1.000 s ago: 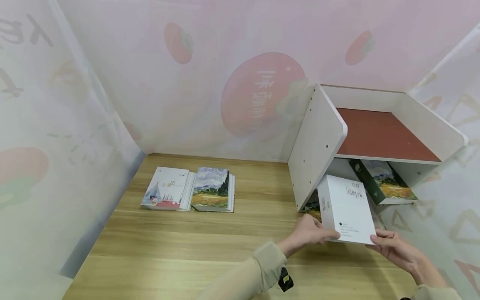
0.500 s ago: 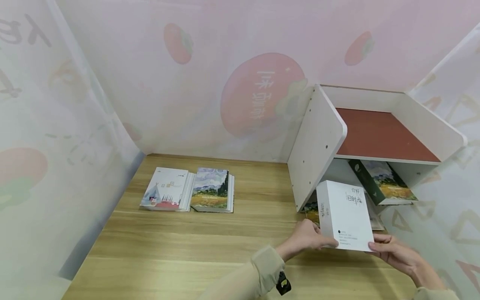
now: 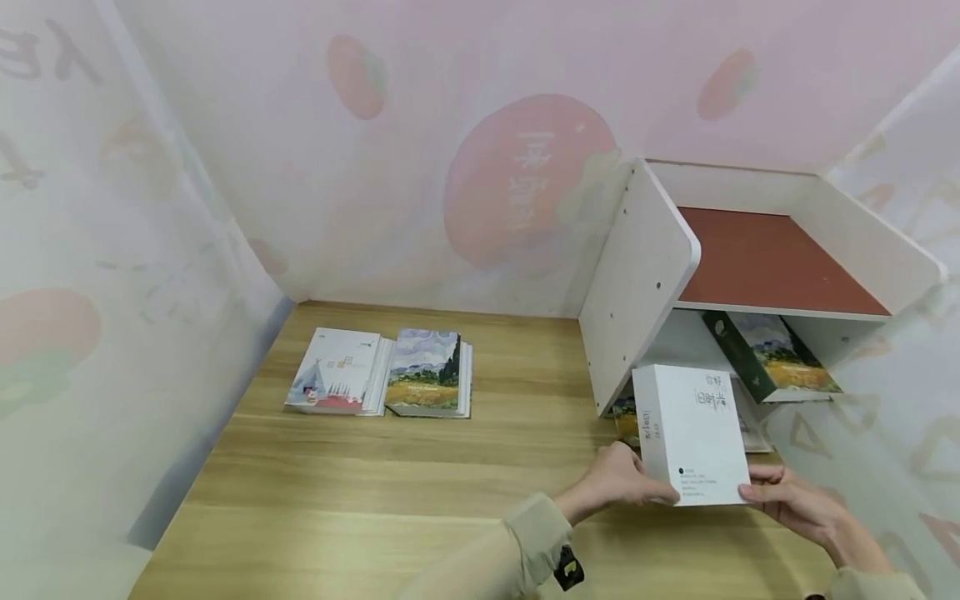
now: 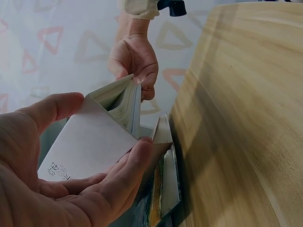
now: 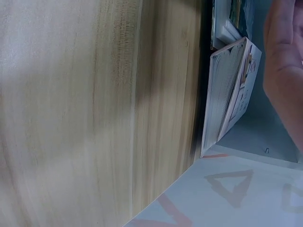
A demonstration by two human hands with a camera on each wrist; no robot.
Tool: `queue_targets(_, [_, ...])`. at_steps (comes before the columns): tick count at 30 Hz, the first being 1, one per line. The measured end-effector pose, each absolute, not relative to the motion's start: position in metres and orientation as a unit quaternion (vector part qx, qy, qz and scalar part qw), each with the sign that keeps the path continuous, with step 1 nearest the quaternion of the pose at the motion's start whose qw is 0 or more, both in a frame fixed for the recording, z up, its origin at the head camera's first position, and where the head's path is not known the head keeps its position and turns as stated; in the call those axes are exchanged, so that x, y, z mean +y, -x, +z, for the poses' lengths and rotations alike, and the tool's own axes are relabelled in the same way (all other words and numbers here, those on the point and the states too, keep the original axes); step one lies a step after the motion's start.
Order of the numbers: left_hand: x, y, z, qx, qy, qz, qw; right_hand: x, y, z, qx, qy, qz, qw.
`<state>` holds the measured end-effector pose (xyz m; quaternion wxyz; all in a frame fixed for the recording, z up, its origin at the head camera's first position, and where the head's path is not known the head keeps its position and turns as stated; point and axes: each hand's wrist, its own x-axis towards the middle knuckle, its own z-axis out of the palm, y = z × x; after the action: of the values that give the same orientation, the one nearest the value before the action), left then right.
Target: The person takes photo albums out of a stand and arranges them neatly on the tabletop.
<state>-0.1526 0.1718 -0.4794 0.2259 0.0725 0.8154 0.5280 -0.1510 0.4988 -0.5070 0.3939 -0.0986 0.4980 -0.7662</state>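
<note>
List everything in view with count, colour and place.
Table: one, brown, bottom.
Shelf unit: one, white, red board, right.
White book: one, white, before the shelf unit.
Green book: one, green spine, under the board.
Half hidden book: one, yellowish, unit's lower left.
Pale book: one, whitish, unit's lower right.
Tent book: one, mostly white, table's left.
Landscape book: one, multicoloured, right of it.
Layers: count unclear, pale, beneath both.
Backdrop: count unclear, pinkish white, around.
Sleeves: two, beige, bottom.
Wrist devices: two, black, cuffs.
Left hand: one, bare, gripping white book.
Right hand: one, bare, gripping it.
</note>
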Motion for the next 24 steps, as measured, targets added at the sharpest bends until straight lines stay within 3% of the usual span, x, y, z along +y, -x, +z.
queue_targets(24, [0.115, 0.156, -0.493, 0.799, -0.080, 0.550, 0.228, 0.447, 0.164, -0.516, 0.523, 0.100, -0.760, 0.373])
